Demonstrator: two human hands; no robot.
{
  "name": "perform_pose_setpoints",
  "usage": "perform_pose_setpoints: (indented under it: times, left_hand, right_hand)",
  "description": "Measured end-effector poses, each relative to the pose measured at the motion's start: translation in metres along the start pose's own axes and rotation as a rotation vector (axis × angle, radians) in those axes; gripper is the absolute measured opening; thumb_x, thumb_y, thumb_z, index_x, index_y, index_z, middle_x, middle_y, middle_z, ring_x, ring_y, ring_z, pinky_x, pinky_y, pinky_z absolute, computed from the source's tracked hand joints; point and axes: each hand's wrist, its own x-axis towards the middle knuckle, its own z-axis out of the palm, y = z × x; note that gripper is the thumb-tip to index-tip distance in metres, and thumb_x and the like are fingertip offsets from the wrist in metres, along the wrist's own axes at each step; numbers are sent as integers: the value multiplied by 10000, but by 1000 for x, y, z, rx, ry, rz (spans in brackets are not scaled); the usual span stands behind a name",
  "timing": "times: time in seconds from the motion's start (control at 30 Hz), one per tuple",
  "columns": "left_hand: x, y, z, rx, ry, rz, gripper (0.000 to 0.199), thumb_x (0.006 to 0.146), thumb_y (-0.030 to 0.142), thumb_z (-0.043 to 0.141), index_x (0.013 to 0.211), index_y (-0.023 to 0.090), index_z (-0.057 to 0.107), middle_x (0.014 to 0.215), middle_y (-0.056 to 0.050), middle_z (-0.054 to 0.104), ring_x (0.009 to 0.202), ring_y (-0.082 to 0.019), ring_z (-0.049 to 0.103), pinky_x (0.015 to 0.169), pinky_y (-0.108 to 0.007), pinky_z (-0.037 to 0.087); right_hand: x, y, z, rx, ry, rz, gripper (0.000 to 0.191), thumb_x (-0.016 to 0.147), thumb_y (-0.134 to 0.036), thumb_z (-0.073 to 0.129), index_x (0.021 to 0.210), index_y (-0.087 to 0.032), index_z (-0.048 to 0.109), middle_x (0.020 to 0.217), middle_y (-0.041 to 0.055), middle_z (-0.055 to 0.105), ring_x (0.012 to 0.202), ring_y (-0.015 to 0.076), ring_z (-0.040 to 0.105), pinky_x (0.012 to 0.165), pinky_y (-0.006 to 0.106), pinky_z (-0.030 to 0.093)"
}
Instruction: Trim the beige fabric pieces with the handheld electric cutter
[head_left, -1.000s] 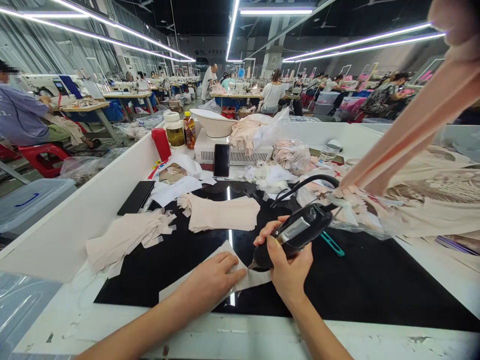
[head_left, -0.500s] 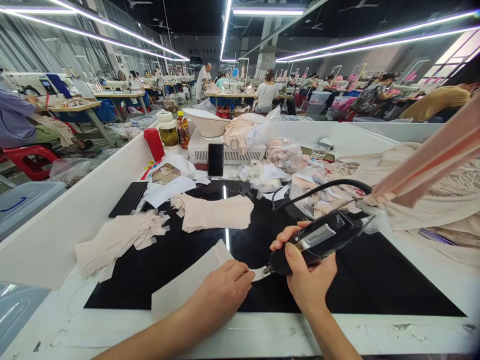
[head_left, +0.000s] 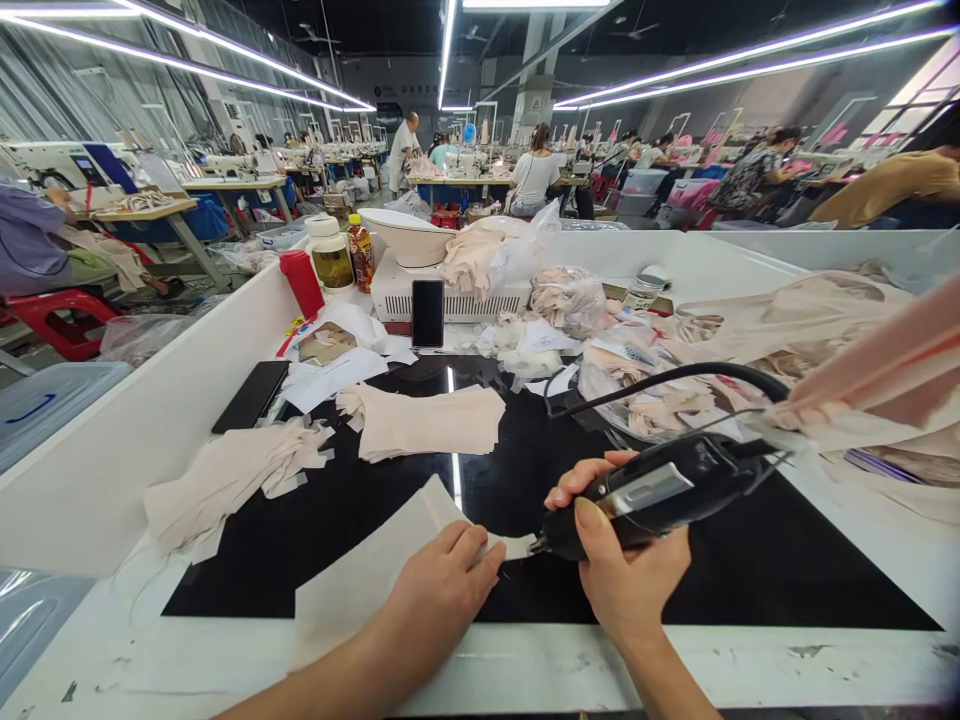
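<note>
My right hand (head_left: 630, 570) is wrapped round a black corded handheld power tool (head_left: 660, 495), which tilts down to the left. The narrow metal tip meets the end of a small pale strip (head_left: 519, 546); whether it presses on it is too small to tell. That strip sticks out from under the fingers of my left hand (head_left: 450, 575). Those fingers are closed on the right end of a pale fabric piece (head_left: 360, 575), which lies flat on the black board (head_left: 517, 490). What exactly lies beneath the fingertips is hidden.
A stack of pale fabric pieces (head_left: 427, 420) lies behind my hands, another pile (head_left: 232, 480) at the left. Further back are a phone (head_left: 427, 313), a scale (head_left: 420, 240) and bagged pieces (head_left: 630, 375). Pink cloth (head_left: 885, 350) hangs by the tool's cord. White walls (head_left: 142, 400) edge the table.
My right hand and the tool have shifted slightly right, and more of the pale strip shows between the hands. The left hand keeps its grip. The whole view has moved a little.
</note>
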Motion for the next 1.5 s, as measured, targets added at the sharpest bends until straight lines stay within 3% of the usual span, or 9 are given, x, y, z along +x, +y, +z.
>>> perform_pose_setpoints:
  times: [0.33, 0.67, 1.5]
  left_hand:
    - [0, 0, 2, 26, 94, 8, 263, 1080, 125, 448, 1301, 121, 591, 1145, -137, 662, 1063, -245, 681, 912, -354, 641]
    - [1, 0, 2, 27, 110, 0, 214, 1044, 133, 528, 1236, 119, 622, 1150, -148, 647, 1103, -267, 674, 974, -385, 625]
    - [1, 1, 3, 33, 50, -67, 308, 997, 210, 652, 1301, 172, 617, 1255, -155, 607, 1207, -303, 604, 1030, -456, 586]
  right_hand:
    - [5, 5, 12, 69, -4, 22, 356, 865, -241, 820, 1150, -269, 608, 856, -36, 673, 671, 127, 665, 662, 300, 603]
    - [2, 13, 23, 121, -50, 56, 384, 853, -258, 836, 1162, -279, 608, 858, -42, 675, 664, 114, 661, 652, 270, 592]
    - [4, 17, 36, 82, -35, 83, 380, 845, -263, 804, 1138, -273, 562, 845, -45, 664, 651, 128, 657, 661, 307, 590]
